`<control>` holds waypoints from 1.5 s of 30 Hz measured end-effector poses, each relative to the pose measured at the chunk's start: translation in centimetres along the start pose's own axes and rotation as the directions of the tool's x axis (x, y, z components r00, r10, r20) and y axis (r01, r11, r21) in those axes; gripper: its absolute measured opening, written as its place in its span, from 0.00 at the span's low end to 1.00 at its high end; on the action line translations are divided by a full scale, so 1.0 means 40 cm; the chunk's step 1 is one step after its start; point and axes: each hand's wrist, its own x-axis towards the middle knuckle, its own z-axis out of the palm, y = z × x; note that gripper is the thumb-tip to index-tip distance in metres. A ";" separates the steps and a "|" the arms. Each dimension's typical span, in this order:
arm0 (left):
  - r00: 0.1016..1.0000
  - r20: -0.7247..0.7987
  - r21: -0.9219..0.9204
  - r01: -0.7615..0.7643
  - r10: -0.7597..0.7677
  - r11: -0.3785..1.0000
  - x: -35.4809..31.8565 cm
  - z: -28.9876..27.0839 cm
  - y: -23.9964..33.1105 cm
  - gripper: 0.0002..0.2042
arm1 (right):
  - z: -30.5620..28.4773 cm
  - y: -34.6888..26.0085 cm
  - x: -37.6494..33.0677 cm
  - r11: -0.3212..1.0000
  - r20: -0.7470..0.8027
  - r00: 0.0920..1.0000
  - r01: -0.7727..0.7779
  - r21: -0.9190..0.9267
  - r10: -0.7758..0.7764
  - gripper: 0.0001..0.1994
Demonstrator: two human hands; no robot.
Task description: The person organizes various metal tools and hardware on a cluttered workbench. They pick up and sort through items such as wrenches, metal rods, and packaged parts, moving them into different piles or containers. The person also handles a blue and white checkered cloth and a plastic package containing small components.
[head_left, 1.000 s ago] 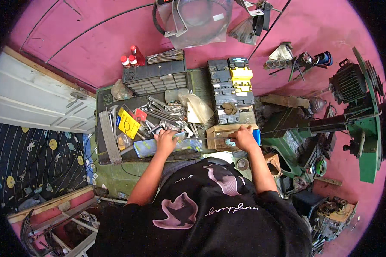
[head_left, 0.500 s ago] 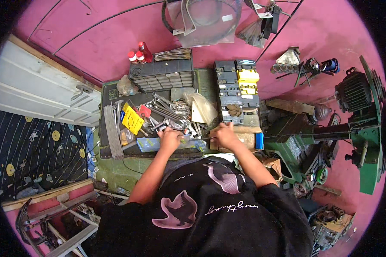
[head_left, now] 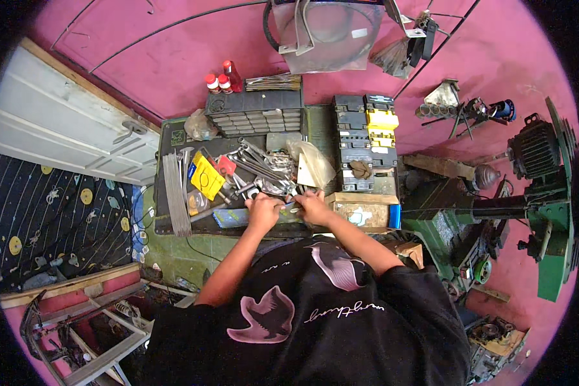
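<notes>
My left hand and my right hand sit close together at the near edge of a dark workbench, over a heap of metal wrenches. Both hands have their fingers curled around a small metal part held between them; what it is cannot be made out. A yellow packet lies left of the wrenches. Just right of my right hand stands a brown cardboard box with a blue end.
A dark drawer organiser and red-capped bottles stand at the back of the bench. Stacked batteries sit to the right. A green machine stands at far right, a bundle of metal rods at the bench's left.
My right hand has left the cardboard box and moved left to meet my left hand over the wrenches. My left hand has stayed nearly in place.
</notes>
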 end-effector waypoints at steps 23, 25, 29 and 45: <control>0.994 0.051 0.071 -0.098 0.095 0.993 0.025 -0.029 -0.035 0.06 | -0.018 -0.051 -0.018 0.911 0.042 0.992 0.127 -0.392 -0.120 0.08; 0.989 0.050 0.066 -0.140 0.137 0.988 0.022 -0.027 -0.038 0.06 | 0.009 -0.049 -0.017 0.870 0.016 0.992 0.116 -0.478 -0.124 0.07; 0.986 0.005 -0.003 -0.164 0.164 0.986 0.020 -0.062 -0.066 0.06 | 0.009 -0.068 -0.018 0.884 -0.073 0.995 0.028 -0.466 -0.070 0.09; 0.848 -0.321 0.035 0.455 -0.421 0.890 -0.218 -0.297 -0.465 0.09 | 0.055 -0.329 0.176 0.938 -0.426 0.904 -0.183 -0.293 0.043 0.23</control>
